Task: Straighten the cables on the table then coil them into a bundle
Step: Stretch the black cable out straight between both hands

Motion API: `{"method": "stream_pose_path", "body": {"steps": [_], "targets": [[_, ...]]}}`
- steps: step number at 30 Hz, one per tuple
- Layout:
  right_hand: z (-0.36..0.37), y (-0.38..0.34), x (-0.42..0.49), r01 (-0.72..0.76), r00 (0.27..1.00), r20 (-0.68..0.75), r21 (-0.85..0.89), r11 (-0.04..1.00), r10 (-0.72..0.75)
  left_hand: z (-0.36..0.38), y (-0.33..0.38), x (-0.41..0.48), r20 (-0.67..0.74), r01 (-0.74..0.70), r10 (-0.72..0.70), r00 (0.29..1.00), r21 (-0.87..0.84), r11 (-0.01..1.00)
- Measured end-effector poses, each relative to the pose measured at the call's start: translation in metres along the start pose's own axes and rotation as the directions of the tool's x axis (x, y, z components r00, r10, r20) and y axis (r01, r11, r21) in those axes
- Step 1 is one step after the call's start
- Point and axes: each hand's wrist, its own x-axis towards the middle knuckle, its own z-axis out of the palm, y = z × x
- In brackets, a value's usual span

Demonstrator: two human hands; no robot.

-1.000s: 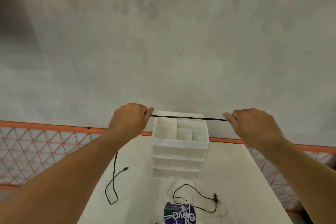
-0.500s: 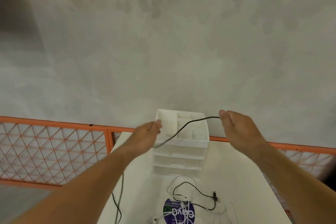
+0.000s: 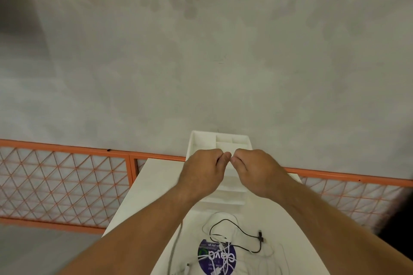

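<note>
My left hand (image 3: 203,172) and my right hand (image 3: 257,172) are side by side above the table, fingers curled and thumb tips touching. The stretch of black cable they pinch is hidden inside the fingers. A blurred strand of that cable (image 3: 175,241) hangs down below my left forearm. A second black cable (image 3: 241,232) lies in loose curves on the white table (image 3: 156,185) near me, its plug at the right. Tangled white cables (image 3: 223,252) lie across a round purple label (image 3: 206,258).
A white drawer organizer (image 3: 223,140) with open top compartments stands at the table's far edge, just behind my hands. An orange mesh fence (image 3: 67,185) runs behind the table at left and right. A grey concrete wall fills the background.
My hands held the black cable taut and wide apart, then came together. They now meet at the middle, and the cable between them is no longer seen.
</note>
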Motion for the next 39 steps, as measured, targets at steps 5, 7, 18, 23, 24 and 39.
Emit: {"method": "stream_pose_path", "body": {"steps": [5, 7, 18, 23, 24, 39], "targets": [[0.000, -0.001, -0.002, -0.044, 0.997, -0.070, -0.173, 0.984, 0.033, -0.001, -0.003, 0.003, -0.017, -0.044, 0.054, 0.998, 0.363, 0.931], [-0.007, 0.008, -0.004, -0.103, 0.991, -0.106, -0.175, 0.979, 0.085, -0.007, -0.007, 0.005, -0.027, -0.007, 0.020, 0.999, 0.412, 0.911], [-0.036, 0.098, -0.015, -0.321, 0.936, -0.180, -0.079, 0.944, 0.303, -0.057, -0.040, 0.012, -0.059, 0.095, -0.076, 0.995, 0.490, 0.867], [-0.036, 0.091, -0.020, -0.252, 0.961, -0.005, 0.392, 0.885, 0.276, -0.062, -0.026, 0.019, -0.071, 0.041, -0.020, 0.997, 0.298, 0.954], [-0.033, 0.081, -0.020, -0.249, 0.962, 0.019, 0.475, 0.844, 0.273, -0.060, -0.020, 0.020, -0.063, 0.015, 0.002, 0.998, 0.272, 0.962], [-0.015, -0.013, 0.003, -0.145, 0.950, -0.139, 0.597, 0.789, 0.280, -0.030, 0.019, 0.019, -0.147, 0.002, 0.049, 0.988, 0.331, 0.944]]}}
